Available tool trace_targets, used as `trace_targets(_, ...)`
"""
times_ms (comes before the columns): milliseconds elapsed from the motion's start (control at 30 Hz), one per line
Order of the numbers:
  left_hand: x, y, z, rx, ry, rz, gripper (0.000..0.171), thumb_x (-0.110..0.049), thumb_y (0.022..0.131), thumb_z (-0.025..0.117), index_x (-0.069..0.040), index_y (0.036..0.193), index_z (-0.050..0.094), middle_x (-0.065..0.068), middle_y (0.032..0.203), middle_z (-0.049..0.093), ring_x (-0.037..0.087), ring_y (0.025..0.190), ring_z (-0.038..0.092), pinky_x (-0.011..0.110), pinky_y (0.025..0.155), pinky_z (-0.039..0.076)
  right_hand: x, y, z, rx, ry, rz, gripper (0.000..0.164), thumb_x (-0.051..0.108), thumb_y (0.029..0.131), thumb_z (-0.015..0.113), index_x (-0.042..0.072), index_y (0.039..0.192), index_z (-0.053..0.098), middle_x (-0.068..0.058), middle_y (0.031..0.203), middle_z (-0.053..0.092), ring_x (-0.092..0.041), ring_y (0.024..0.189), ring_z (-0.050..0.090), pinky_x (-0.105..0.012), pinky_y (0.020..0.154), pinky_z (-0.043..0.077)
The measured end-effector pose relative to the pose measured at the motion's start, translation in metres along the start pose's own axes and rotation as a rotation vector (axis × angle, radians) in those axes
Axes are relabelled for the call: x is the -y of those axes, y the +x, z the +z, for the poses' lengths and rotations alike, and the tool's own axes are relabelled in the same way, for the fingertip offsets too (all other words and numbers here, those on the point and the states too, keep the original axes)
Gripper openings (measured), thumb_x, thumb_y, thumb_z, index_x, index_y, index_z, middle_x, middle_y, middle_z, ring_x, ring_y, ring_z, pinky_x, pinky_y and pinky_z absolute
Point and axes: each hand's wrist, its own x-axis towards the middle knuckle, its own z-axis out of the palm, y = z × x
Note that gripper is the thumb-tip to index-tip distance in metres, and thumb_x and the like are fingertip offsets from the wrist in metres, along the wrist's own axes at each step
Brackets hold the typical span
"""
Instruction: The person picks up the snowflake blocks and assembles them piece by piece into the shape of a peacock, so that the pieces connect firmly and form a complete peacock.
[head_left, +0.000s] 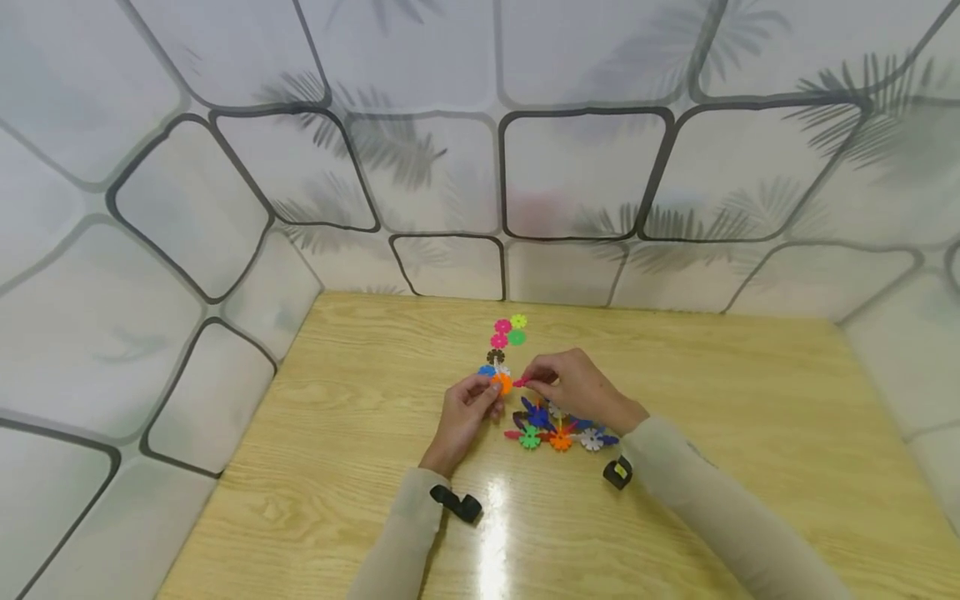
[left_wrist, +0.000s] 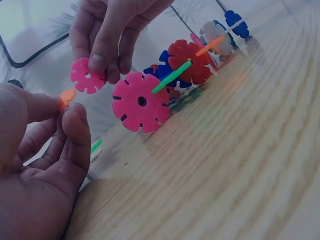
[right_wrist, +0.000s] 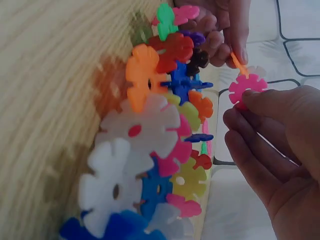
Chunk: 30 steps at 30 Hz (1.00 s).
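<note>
Over the wood-grain surface [head_left: 360, 417], the left hand [head_left: 463, 414] pinches an orange notched disc [head_left: 502, 383] between thumb and fingers, the gap narrowed to the disc's thickness. At the orange disc's three o'clock, the right hand [head_left: 573, 385] likewise pinches a pink notched disc [left_wrist: 80, 75] by its rim, fingers closed to its thickness — the two edges very near, though whether they touch I cannot tell. A multicoloured cluster of interlocked discs [head_left: 537, 415] stands at four o'clock, while brown [head_left: 496, 356], green [head_left: 516, 337] and yellow discs [head_left: 519, 321] lie toward twelve.
</note>
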Motion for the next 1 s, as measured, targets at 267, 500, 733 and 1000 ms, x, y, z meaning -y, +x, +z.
trace_targets(267,0.000,-0.001,-0.002,0.019,-0.056,0.002,0.010,0.003,0.106,0.063,0.004,0.098,0.069,0.002,0.082,0.076,0.009,0.069,0.068,0.020,0.063,0.056,0.005,-0.001,0.012,-0.084,-0.035,-0.015,0.004,0.006,0.098,0.081,0.009,0.101,0.080,-0.002,0.095,0.084,-0.011,0.085,0.079,-0.027,0.078,0.066)
trace_targets(500,-0.002,-0.002,-0.004,0.057,-0.061,-0.010,0.020,0.000,0.108,0.062,0.019,0.104,0.067,-0.001,0.081,0.077,0.008,0.069,0.071,0.020,0.064,0.056,0.013,-0.004,0.017,-0.133,0.005,-0.079,0.007,-0.001,0.098,0.078,0.005,0.101,0.078,-0.009,0.097,0.084,-0.020,0.087,0.081,-0.029,0.077,0.066)
trace_targets(733,-0.002,-0.002,-0.006,0.053,-0.109,-0.064,0.021,0.000,0.108,0.061,-0.003,0.093,0.074,-0.005,0.080,0.076,0.006,0.070,0.070,0.020,0.067,0.057,0.015,0.000,0.022,-0.137,-0.004,-0.104,0.006,-0.002,0.098,0.077,0.003,0.099,0.079,-0.010,0.097,0.084,-0.020,0.088,0.081,-0.032,0.079,0.067)
trace_targets(1000,-0.002,-0.001,-0.012,0.095,-0.188,-0.113,0.038,0.000,0.110,0.056,-0.021,0.084,0.074,-0.009,0.078,0.075,0.003,0.070,0.069,0.018,0.066,0.057,0.023,0.010,0.016,-0.049,-0.140,-0.164,0.006,0.001,0.101,0.075,0.005,0.101,0.078,-0.008,0.099,0.084,-0.017,0.089,0.080,-0.033,0.081,0.066)
